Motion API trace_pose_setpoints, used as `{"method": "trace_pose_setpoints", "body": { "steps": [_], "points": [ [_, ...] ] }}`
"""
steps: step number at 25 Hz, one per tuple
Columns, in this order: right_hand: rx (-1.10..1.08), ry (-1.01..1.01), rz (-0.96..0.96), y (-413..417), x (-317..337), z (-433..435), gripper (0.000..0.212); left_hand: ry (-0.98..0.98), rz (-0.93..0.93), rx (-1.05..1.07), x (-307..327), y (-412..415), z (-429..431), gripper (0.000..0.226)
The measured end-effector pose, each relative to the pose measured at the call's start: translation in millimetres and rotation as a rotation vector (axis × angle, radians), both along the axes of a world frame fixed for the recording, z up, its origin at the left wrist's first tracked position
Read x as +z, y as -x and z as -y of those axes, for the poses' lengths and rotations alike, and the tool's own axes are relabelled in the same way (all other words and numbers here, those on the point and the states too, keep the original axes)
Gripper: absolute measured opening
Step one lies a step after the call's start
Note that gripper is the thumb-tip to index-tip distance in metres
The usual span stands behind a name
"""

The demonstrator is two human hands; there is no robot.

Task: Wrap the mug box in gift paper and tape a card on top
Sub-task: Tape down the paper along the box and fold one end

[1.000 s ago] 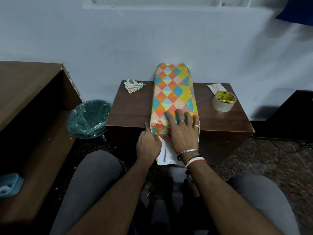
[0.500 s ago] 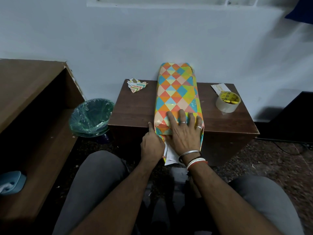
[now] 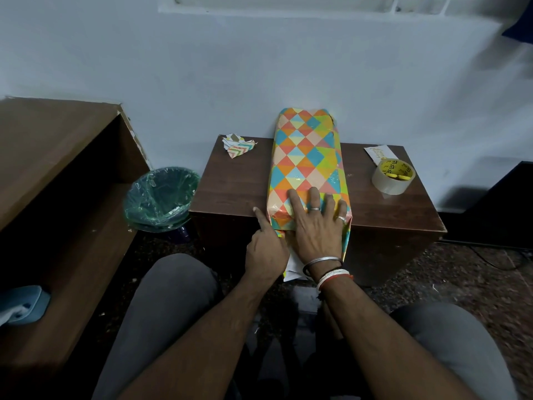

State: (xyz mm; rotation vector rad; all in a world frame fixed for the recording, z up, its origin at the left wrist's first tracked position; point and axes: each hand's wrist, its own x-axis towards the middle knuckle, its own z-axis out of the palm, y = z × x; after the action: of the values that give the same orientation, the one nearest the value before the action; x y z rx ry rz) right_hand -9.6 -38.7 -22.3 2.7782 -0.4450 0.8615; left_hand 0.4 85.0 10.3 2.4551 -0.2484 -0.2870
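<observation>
— Where is the mug box (image 3: 307,163)?
— Under the right hand (image 3: 315,229). It lies lengthwise on the table (image 3: 230,189) and runs from the palm away to the wall, its top and sides covered in coloured triangles.
— How does that hand lie?
— Flat, with fingers straight and spread on top of the box's near end. It presses down and grips nothing.
— And the left hand (image 3: 266,249)?
— Just beside the right one, at the box's near left corner. Its forefinger is straight against the box's side. The other fingers are curled under, and I cannot tell whether they hold anything.
— Any loose gift paper (image 3: 292,265)?
— A flap with a white underside hangs over the table edge between the two wrists.
— What else?
— A tape roll (image 3: 392,176) sits beyond and right of the right hand, with the card (image 3: 377,153) just behind it. A paper scrap (image 3: 238,145) lies beyond the left hand, and a lined bin (image 3: 161,194) stands on the floor to that hand's left.
</observation>
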Motion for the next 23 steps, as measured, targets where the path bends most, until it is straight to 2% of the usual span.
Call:
{"method": "trace_pose_setpoints", "body": {
  "steps": [8, 12, 17, 20, 23],
  "points": [
    [0.005, 0.001, 0.008, -1.1, -1.1, 1.6, 0.065, -0.029, -0.111, -0.022, -11.0, 24.8, -4.8, 0.09],
    [-0.007, -0.002, -0.012, -1.5, 0.1, 1.7, 0.072, 0.002, -0.164, -0.03, -13.5, 25.9, -7.0, 0.093],
    [0.004, 0.006, -0.016, -0.2, -0.6, 3.1, 0.068, 0.068, -0.179, -0.01, -15.6, 27.6, -11.3, 0.089],
    [0.021, -0.018, -0.045, 5.0, 3.4, 4.6, 0.077, 0.092, -0.197, -0.002, -14.0, 25.3, -16.7, 0.098],
    [0.125, -0.106, -0.067, 25.5, 15.3, 17.1, 0.086, 0.146, -0.07, 0.075, -4.1, 26.6, -20.2, 0.104]
  ]
}}
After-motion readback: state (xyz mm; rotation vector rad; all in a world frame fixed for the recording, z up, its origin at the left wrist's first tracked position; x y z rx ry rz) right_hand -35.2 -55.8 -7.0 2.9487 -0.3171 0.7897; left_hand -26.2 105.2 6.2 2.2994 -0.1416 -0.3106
